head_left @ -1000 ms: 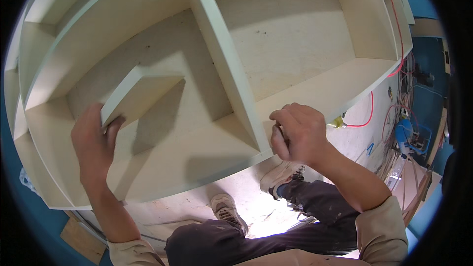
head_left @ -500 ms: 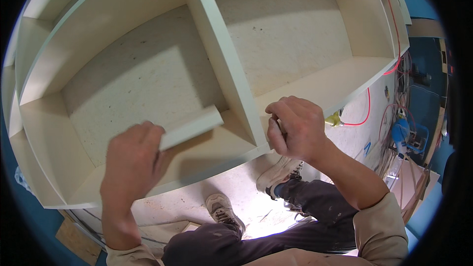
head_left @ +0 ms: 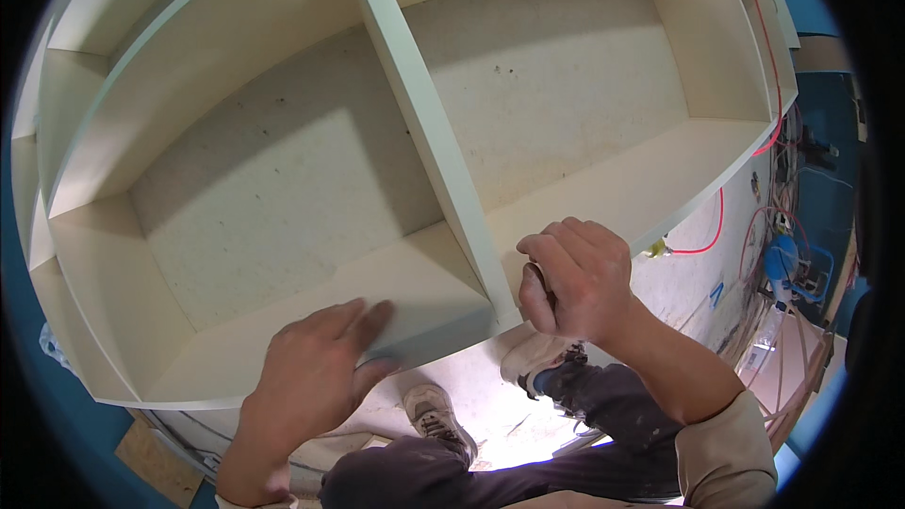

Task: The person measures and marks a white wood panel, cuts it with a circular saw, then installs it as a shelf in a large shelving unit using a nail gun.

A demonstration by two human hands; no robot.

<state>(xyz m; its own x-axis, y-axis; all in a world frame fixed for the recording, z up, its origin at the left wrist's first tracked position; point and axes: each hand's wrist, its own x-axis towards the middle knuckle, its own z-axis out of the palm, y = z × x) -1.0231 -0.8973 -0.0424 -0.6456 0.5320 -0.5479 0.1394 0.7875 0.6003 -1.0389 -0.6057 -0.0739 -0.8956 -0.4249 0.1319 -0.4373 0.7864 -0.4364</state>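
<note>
My left hand [head_left: 320, 363] grips one end of a short pale board [head_left: 438, 325], thumb on the near side and fingers over the top. The board lies along the front rail of a cream wooden frame [head_left: 217, 402], its far end close to the middle divider [head_left: 419, 104]. Just right of the divider, my right hand [head_left: 584, 278] is closed over the front rail. A small dark part shows between its thumb and forefinger, but I cannot make out what it belongs to.
Pale panel backs [head_left: 255, 179] show inside the frame's compartments. A red cord [head_left: 721, 226] hangs at the right, near a blue tool [head_left: 781, 259] and tangled wires. My shoes [head_left: 438, 415] stand on the dusty floor below the frame. Wood scraps [head_left: 156, 462] lie at lower left.
My left hand has brought the short board down and right, from above the compartment onto the front rail beside the divider. My right hand stays closed and sits slightly lower and further right.
</note>
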